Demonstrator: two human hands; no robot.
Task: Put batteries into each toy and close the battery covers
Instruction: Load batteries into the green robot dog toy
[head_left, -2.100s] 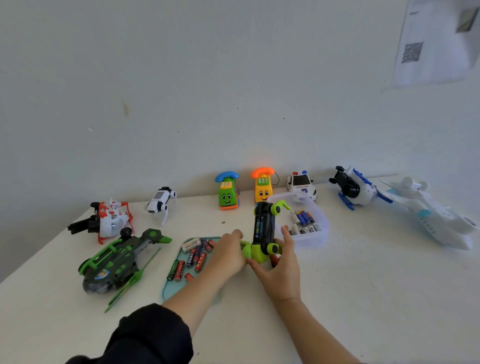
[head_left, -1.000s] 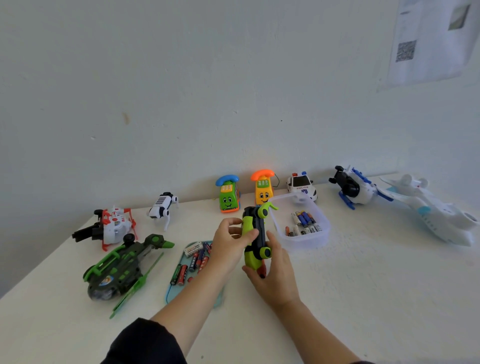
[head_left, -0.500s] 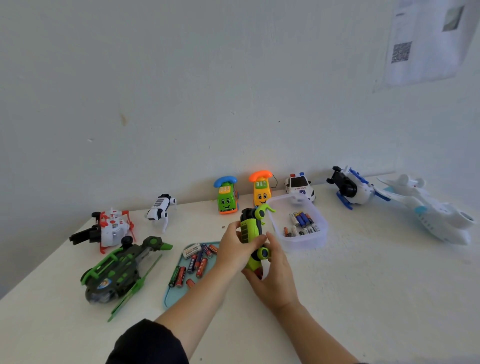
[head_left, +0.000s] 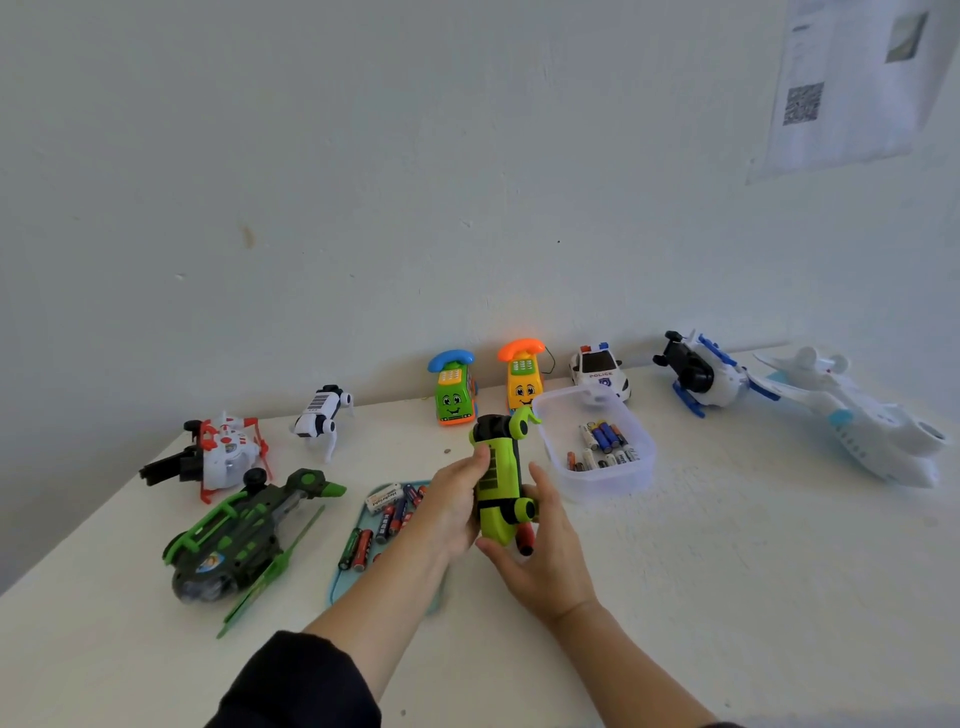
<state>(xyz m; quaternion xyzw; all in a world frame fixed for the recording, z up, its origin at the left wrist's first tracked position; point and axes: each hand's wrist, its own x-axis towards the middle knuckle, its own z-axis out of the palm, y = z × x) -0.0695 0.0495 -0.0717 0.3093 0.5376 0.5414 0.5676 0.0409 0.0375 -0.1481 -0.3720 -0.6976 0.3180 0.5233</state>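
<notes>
I am watching the green toy car (head_left: 497, 483) being held above table centre, left hand (head_left: 453, 506) gripping at nine o'clock, right hand (head_left: 540, 561) curling around from five o'clock. Mid-turn, unsecured batteries risk falling out; I cannot see the cover.

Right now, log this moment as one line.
hands: left and right both grip green toy car | car: lifted, tilted | batteries: in clear tub

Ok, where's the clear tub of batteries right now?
In the head view, the clear tub sits on the table right of centre, just right of the green toy car and in front of the police car.
</notes>
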